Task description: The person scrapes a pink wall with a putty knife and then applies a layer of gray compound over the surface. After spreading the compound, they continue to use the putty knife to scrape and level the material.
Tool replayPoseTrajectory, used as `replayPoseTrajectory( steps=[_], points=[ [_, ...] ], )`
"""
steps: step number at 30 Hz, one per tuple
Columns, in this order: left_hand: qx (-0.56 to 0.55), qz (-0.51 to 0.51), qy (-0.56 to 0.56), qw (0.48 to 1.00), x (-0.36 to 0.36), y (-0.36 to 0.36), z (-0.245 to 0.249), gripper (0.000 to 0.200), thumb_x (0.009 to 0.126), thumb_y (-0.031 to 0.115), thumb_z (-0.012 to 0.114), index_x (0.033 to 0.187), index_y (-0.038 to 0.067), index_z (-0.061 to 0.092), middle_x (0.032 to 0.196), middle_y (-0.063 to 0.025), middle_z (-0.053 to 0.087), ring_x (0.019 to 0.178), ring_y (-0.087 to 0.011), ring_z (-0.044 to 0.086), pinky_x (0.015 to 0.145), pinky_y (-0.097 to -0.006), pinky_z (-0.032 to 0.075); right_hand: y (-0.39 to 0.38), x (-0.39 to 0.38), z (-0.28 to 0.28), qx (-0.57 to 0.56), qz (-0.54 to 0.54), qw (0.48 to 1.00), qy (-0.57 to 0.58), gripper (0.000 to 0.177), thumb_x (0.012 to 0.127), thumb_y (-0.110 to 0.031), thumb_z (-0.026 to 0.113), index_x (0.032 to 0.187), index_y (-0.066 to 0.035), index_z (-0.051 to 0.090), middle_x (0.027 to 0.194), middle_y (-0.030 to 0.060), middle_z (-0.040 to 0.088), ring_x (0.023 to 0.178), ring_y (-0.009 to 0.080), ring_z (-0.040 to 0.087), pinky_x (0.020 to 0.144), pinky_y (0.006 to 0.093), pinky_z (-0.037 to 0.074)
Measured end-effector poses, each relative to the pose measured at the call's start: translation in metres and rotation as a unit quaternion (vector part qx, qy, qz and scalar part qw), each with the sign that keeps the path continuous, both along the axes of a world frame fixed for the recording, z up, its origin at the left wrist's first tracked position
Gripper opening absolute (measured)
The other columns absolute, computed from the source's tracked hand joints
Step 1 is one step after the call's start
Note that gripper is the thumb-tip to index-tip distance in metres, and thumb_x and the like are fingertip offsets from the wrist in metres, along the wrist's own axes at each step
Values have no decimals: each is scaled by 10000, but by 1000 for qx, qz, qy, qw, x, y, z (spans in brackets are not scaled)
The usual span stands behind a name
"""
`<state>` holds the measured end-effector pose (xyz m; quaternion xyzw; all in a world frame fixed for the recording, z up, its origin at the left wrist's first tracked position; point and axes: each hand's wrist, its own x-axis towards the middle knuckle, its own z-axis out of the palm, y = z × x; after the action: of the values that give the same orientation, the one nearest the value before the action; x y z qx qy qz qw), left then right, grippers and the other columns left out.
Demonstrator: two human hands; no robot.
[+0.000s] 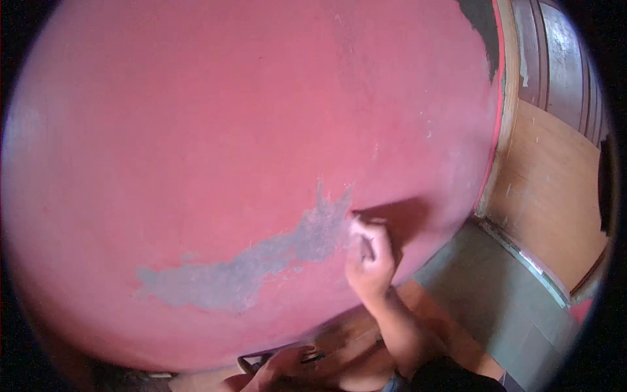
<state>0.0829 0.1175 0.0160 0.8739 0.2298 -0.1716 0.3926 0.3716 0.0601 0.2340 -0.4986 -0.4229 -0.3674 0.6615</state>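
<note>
My right hand (372, 258) is raised close to the pink wall (215, 144), just right of a grey patch (255, 268) where the pink coat is gone. Its fingers are curled tight in a pinch. A small dark tip shows at the fingertips against the wall, but what it belongs to is hidden. Low in the view, a blurred skin-coloured shape (284, 366) lies beside a dark-edged object (247, 362). I cannot make out whether that shape is my left hand or a foot, nor whether it grips anything.
A wooden door frame (509, 124) edges the wall at the right, with a tan wooden panel (552, 189) beyond it. Grey-green floor tiles (483, 287) lie below. Another dark bare patch (483, 29) shows at the wall's upper right.
</note>
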Motion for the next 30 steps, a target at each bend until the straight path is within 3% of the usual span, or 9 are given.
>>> replayPoseTrajectory(
  steps=[3,6,9,12,15,21,26,28,30],
  points=[
    [20,-46,-70,996,-19,18,-73,778,942,492,789,1571,86,575,1545,-207,637,1427,-372,618,1194,-490,484,-2,8,3,-11,4,999,50,173,939,64,727,1092,-15,738,1058,139,780,970,332,749,840,429,573],
    [13,-67,-17,998,-18,19,-60,793,938,481,800,1587,95,559,1557,-206,628,1438,-371,609,1201,-487,477,-4,-7,-4,-32,-1,999,0,209,935,67,721,1127,-13,739,1099,149,788,998,333,755,868,424,582],
    [20,-67,-74,995,-15,19,-57,804,933,476,803,1595,97,550,1555,-198,634,1436,-370,612,1196,-487,483,-10,-7,0,-41,-13,999,-10,246,914,79,718,1138,-18,739,1126,151,788,1018,338,755,893,430,594],
    [-11,-16,25,1000,-3,-1,-1,853,925,479,809,1624,94,508,1584,-196,611,1454,-369,597,1204,-487,476,-12,2,8,-46,-25,999,8,263,895,92,733,1136,-15,737,1104,157,779,1011,348,753,897,438,592],
    [35,-68,5,997,-17,11,-40,859,924,473,808,1627,87,500,1586,-196,610,1457,-363,596,1206,-488,475,-8,-13,0,-40,-6,999,-13,255,906,96,730,1134,-17,737,1110,152,777,998,349,752,890,431,587],
    [21,-36,-19,999,-18,13,-59,888,919,492,812,1636,79,492,1591,-200,603,1463,-368,588,1223,-485,461,-9,-3,5,-28,-12,999,13,238,917,89,734,1124,-26,747,1115,143,787,1009,343,755,892,425,582],
    [-54,-41,1,998,-11,12,-20,895,924,502,815,1640,77,486,1620,-195,575,1484,-354,568,1230,-472,453,-7,-13,-2,-33,4,999,-12,274,909,95,723,1148,-36,752,1123,135,791,1006,337,755,908,427,582],
    [-41,-52,-11,998,-12,13,-26,871,935,499,808,1634,81,498,1629,-193,566,1490,-352,562,1232,-470,451,-9,-10,-3,-48,-26,998,-28,292,898,93,728,1159,-38,753,1126,129,791,1016,334,754,906,427,584],
    [26,-76,-39,996,-18,21,-63,842,948,497,795,1626,87,511,1634,-190,560,1492,-352,557,1236,-469,446,-9,-2,0,-43,-30,999,-16,295,894,90,732,1160,-38,754,1131,130,790,1019,335,754,899,425,587]
  ],
)
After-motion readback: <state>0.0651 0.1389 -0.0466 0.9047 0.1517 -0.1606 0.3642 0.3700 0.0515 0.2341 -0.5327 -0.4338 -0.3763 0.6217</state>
